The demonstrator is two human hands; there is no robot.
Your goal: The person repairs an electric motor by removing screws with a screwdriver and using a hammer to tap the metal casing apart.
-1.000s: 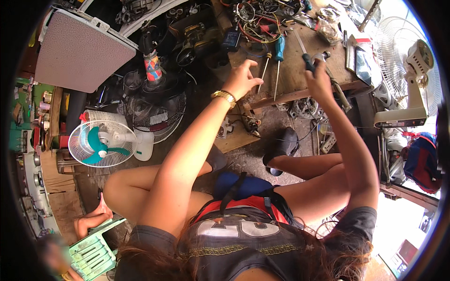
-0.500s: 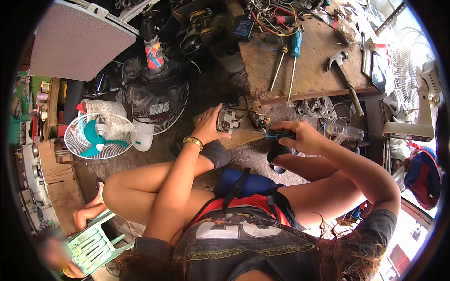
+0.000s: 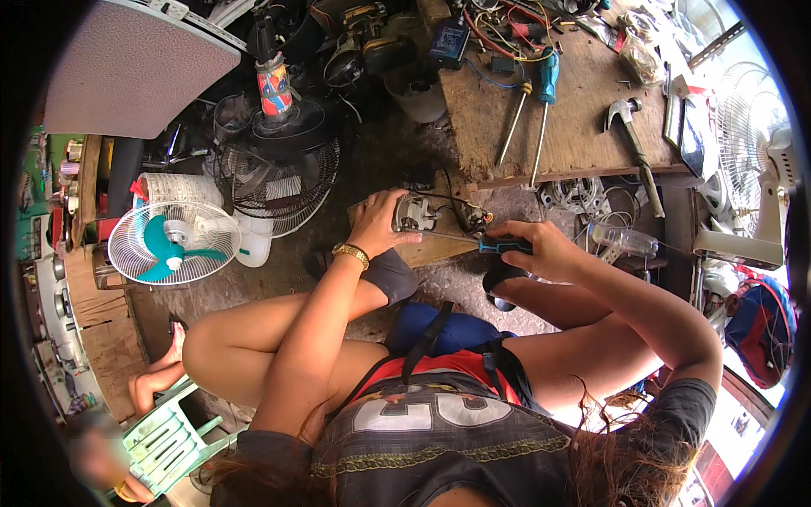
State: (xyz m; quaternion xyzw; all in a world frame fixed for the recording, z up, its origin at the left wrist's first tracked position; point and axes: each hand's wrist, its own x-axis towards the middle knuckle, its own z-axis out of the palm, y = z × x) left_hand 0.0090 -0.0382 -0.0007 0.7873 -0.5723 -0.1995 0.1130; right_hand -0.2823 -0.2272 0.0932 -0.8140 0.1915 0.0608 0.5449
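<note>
A metal motor (image 3: 417, 213) sits over the wooden board (image 3: 443, 252), gripped at its left by the left hand (image 3: 376, 224); the right hand (image 3: 545, 250) grips a screwdriver (image 3: 497, 245), shaft toward the motor. Beyond, a hammer (image 3: 633, 140) overhangs the table (image 3: 583, 144).

Left hand (image 3: 376, 226) cupped, forearm (image 3: 317, 329) outstretched; right hand (image 3: 545, 249) curled, elbow (image 3: 701, 355) bent outward.

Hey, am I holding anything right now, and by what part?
Your right hand holds a screwdriver by its handle. Your left hand rests against a metal part at its left side; whether it grips it can't be told.
</note>
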